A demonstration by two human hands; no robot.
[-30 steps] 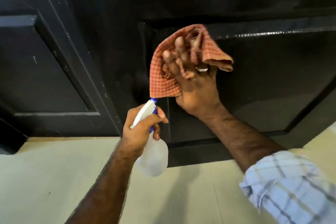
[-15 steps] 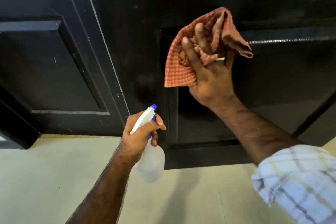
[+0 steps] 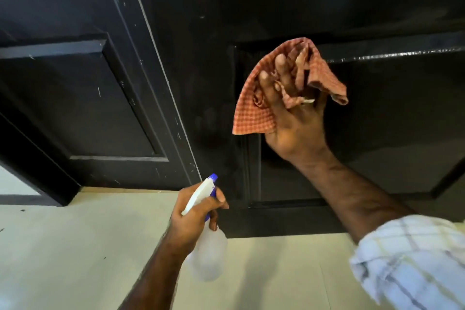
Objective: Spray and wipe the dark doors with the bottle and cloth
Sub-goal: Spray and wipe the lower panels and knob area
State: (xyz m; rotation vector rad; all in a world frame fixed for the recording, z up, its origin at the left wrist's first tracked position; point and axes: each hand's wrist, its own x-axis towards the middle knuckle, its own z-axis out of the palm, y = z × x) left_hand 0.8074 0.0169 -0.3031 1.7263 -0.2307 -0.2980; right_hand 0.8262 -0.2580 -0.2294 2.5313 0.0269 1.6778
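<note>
Right hand [image 3: 294, 118] presses a red-orange checked cloth [image 3: 254, 113] flat against the right dark door [image 3: 251, 2], at the top left corner of its recessed panel. Fingers [image 3: 279, 63] spread and only loosely bent, folds of cloth bunched between them, one corner of cloth drooping to the right of the hand. A ring [image 3: 309, 101] shows on 1 finger. Plaid sleeve [image 3: 412, 259] at lower right.

Left hand [image 3: 195, 214] grips the neck of a translucent spray bottle [image 3: 208, 257], thumb over the white trigger head, blue nozzle [image 3: 214, 177] pointing up toward the door. Bottle body hangs below the fist, held clear of the door, just left of and below the cloth.

Left dark door [image 3: 75, 98] stands beside the right one, a thin pale seam between them, small scuffs on its face. Light floor [image 3: 63, 246] runs under both doors.
</note>
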